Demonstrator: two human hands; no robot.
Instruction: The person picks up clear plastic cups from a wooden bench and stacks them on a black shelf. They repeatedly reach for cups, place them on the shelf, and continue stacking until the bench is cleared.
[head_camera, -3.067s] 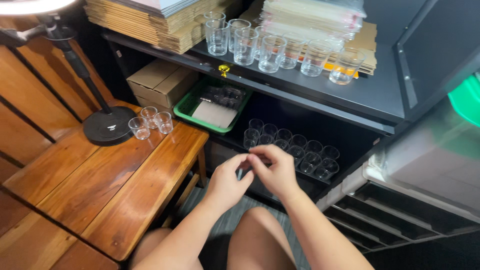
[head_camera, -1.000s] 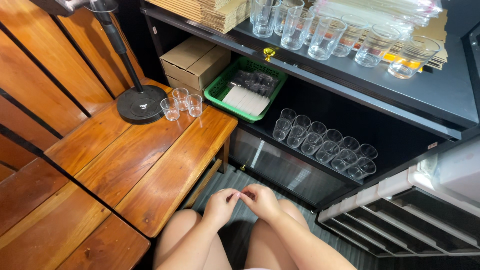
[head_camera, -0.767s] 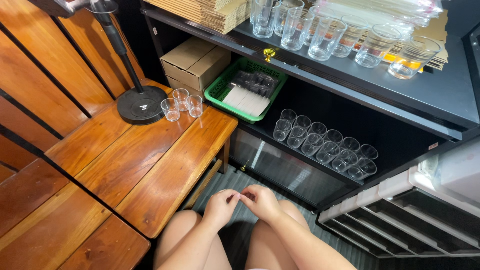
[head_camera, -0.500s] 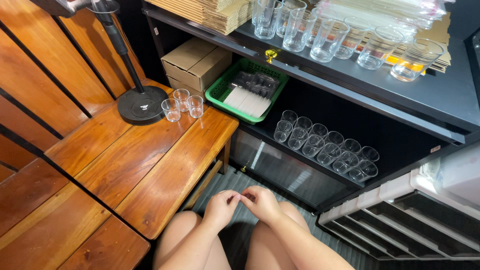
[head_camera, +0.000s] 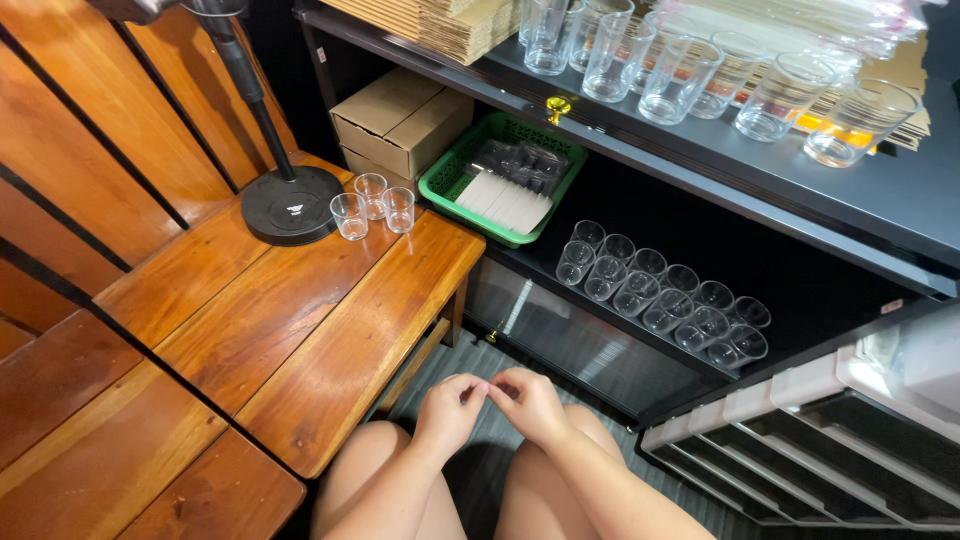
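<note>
Meeting fingertip to fingertip above the knees, left hand (head_camera: 447, 409) and right hand (head_camera: 530, 402).
Fingers curled and pinched together; anything held is too small to tell. Slatted brown wooden table (head_camera: 300, 330) sits just left.

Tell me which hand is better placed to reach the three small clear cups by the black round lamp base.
Left, probably. Both hands meet fingertip to fingertip over the knees, but the left hand sits nearer the wooden slatted table where the three small clear cups stand; the right hand would have to cross over.
</note>
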